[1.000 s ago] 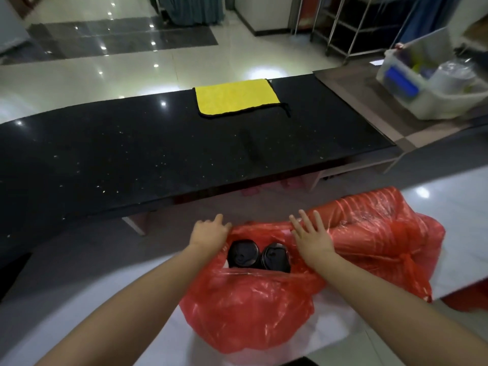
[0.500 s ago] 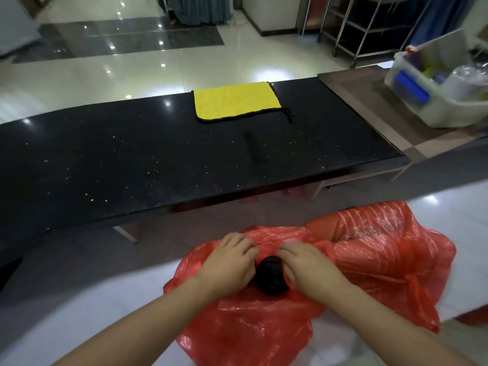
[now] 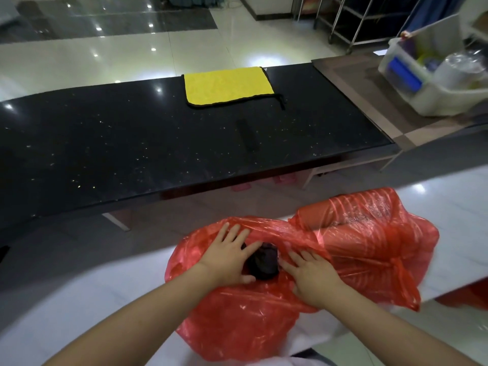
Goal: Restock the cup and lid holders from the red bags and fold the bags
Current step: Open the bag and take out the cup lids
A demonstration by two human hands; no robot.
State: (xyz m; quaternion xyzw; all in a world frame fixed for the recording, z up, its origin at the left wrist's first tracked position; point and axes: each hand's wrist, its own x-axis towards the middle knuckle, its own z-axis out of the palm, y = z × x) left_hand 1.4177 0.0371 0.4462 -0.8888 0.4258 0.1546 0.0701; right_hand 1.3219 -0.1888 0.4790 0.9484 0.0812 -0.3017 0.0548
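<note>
A red plastic bag lies on the white counter right in front of me, its mouth facing up. A dark stack of black lids shows in the opening. My left hand lies on the bag with fingers spread, thumb and forefinger either side of the stack's left edge. My right hand rests flat on the plastic, its straight fingertips touching the stack's right side. A second, fuller red bag sits against the first on the right; its contents are hidden.
Beyond a floor gap runs a long black counter with a yellow cloth on it. A white plastic bin of supplies stands on a brown table at the far right. Metal racks stand behind.
Both hands came down from the bag's rim onto the lids, closed in around them, and now lie with fingers spread. Two lid stacks showed earlier; one shows now.
</note>
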